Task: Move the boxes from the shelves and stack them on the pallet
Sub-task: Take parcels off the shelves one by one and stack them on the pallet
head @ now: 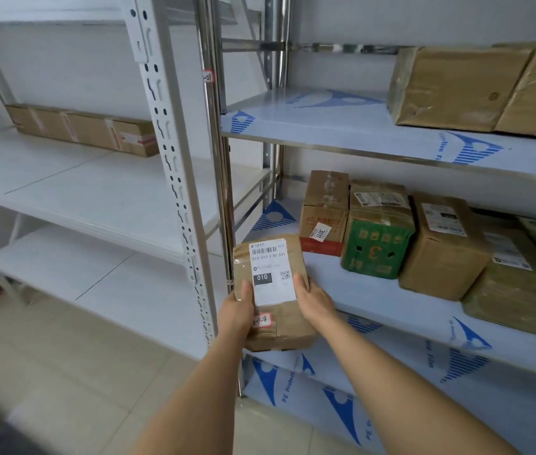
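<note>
Both of my forearms reach in from the bottom of the view, and the fingers are clamped on one parcel. My left hand grips the near left edge of the small brown box, thumb on top beside its white shipping label; the rest of those fingers are hidden underneath. My right hand grips the right edge the same way, thumb on top, other fingers out of sight below. I hold the box at the front left corner of the steel shelf, its near end hanging out past the edge; whether its far end touches the shelf I cannot tell. Just beyond my right fingers, further back on the same shelf, stand a red-banded carton, a green box touching it, then a plain brown box and more wrapped parcels to the right. Above them, on the next shelf up, sit two large wrapped boxes. Well to the left of my left fingers, on the white rack, lies a long flat carton.
</note>
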